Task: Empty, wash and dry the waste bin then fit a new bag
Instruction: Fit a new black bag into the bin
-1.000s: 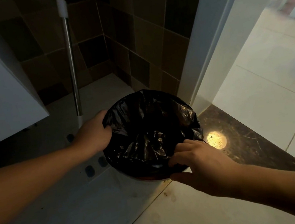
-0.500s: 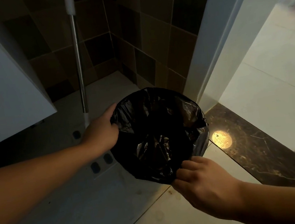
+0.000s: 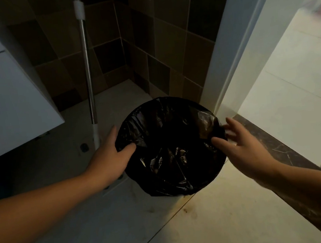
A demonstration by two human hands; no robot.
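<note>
A round waste bin stands on the floor in the corner by the door frame, and a black plastic bag [image 3: 171, 150] is stretched over its rim and hides the bin itself. My left hand [image 3: 108, 162] grips the bag-covered left rim, with the thumb inside and the fingers outside. My right hand [image 3: 239, 144] is at the right rim with its fingers spread and slightly blurred. Its thumb rests on the bag's edge, and nothing is closed in the hand.
A mop with a metal handle [image 3: 88, 69] stands just left of the bin. A white cabinet [image 3: 1, 100] hangs at the left. Brown tiled walls [image 3: 146, 42] close the corner behind. A dark marble threshold [image 3: 280, 153] and a white door frame [image 3: 236, 41] lie to the right.
The bag's loose edge has been pulled down and now lies taut over the rim. My right hand moved from the near edge to the right side and opened its fingers.
</note>
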